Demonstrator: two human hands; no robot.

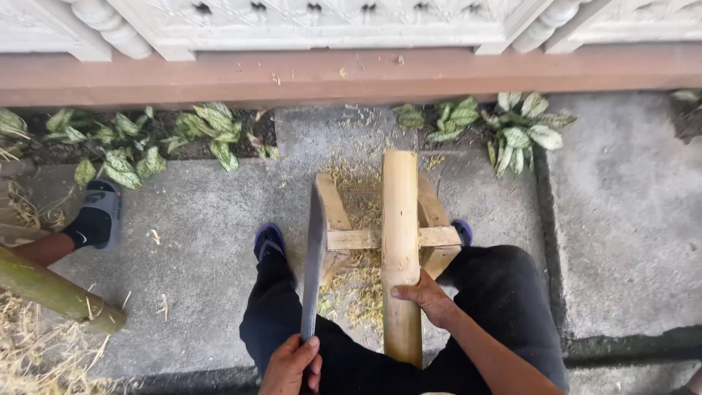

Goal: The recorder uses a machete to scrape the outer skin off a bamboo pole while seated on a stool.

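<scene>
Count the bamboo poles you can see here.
2. One pale yellow split bamboo pole lies on the small wooden stand, steadied by the right hand. One greenish bamboo pole lies at lower left. Others may be out of frame.

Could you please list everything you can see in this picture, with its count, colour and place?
Bamboo piece: one, pale yellow, lying lengthwise on the stand.
Wooden stand: one, light wood, on the concrete ahead of the knees.
Long blade: one, dark grey, edge-on beside the bamboo piece.
Shavings: scattered, yellowish, under the stand.
Green bamboo pole: one, lower left.
Leafy plants: several, green and pale, along the wall base.
Other person's foot: one, dark sock, grey sandal, far left.
Blue shoes: two, beside the stand.
Left hand: grips the blade's handle.
Right hand: fingers pressed on the bamboo piece.
</scene>
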